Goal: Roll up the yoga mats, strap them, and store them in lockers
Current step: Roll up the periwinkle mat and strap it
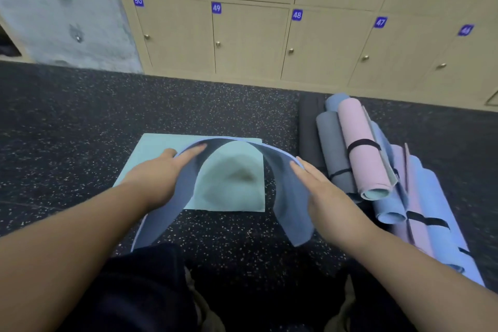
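Observation:
A blue yoga mat (288,197) arches up off the floor in front of me, its near end curling toward my legs. My left hand (161,172) lies on the arch's left side with fingers straight, fingertips at its top edge. On the right side my right hand (323,194) presses with flat, straight fingers. Under the arch a pale teal mat (151,148) lies flat on the dark floor. Wooden lockers (250,43), numbered 50 down to 46, line the wall beyond, all doors closed.
A pile of rolled mats (366,148) in pink, grey and blue, several with black straps, lies on the floor to my right. A dark flat mat (310,127) sits beside them. A concrete pillar (59,8) stands at the far left. Speckled black flooring (80,116) surrounds everything.

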`<action>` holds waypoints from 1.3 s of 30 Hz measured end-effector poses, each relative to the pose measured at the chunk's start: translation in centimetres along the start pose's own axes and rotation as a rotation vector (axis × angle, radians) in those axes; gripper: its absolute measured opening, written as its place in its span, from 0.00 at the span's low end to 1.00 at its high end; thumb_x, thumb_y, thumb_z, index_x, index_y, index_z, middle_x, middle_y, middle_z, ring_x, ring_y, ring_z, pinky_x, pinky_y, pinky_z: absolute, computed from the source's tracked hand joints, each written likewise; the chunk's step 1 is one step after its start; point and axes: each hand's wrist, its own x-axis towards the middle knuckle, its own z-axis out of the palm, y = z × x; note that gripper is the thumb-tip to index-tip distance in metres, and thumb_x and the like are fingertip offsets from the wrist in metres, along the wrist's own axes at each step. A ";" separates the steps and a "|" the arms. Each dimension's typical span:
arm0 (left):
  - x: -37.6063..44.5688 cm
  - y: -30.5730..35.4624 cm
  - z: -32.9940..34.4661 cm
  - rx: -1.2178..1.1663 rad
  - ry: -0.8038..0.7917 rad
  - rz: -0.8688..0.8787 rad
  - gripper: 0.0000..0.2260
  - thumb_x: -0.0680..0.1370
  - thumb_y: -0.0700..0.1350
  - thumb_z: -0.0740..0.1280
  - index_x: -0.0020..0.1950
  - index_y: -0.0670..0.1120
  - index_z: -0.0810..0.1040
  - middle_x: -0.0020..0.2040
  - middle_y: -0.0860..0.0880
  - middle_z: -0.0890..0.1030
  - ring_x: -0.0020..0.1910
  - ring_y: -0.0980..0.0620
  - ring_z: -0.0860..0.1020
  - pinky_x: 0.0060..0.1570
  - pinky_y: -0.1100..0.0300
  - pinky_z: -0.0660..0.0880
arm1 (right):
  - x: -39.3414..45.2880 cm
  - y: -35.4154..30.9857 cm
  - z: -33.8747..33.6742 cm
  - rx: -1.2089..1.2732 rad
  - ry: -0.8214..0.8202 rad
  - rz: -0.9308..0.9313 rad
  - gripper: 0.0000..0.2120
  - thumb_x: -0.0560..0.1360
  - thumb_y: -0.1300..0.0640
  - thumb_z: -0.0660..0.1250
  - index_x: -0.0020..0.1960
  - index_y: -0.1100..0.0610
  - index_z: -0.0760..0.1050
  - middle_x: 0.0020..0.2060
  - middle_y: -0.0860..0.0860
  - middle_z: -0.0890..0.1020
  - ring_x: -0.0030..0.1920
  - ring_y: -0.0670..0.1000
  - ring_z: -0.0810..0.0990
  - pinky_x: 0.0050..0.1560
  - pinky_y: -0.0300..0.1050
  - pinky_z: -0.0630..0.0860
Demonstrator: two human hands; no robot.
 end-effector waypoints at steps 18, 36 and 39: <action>4.8 9.4 -3.7 -0.567 0.652 0.017 0.32 0.79 0.32 0.54 0.78 0.56 0.50 0.76 0.51 0.57 0.58 0.45 0.72 0.51 0.61 0.65 | 4.9 -1.9 5.8 0.531 0.070 0.189 0.30 0.76 0.72 0.54 0.76 0.53 0.59 0.64 0.39 0.65 0.70 0.45 0.67 0.67 0.31 0.60; 10.6 9.8 5.6 0.019 -0.272 0.275 0.33 0.80 0.57 0.59 0.79 0.51 0.45 0.79 0.44 0.42 0.77 0.43 0.39 0.75 0.46 0.48 | 6.8 9.0 8.4 0.522 0.265 0.554 0.28 0.69 0.76 0.51 0.59 0.58 0.79 0.55 0.46 0.79 0.46 0.48 0.73 0.37 0.26 0.67; 11.0 11.4 7.4 0.074 -0.351 0.390 0.31 0.80 0.61 0.55 0.79 0.51 0.47 0.79 0.46 0.42 0.77 0.45 0.38 0.75 0.45 0.47 | 7.0 10.5 8.2 0.566 0.287 0.631 0.23 0.72 0.76 0.51 0.62 0.67 0.75 0.62 0.58 0.77 0.52 0.57 0.77 0.48 0.41 0.74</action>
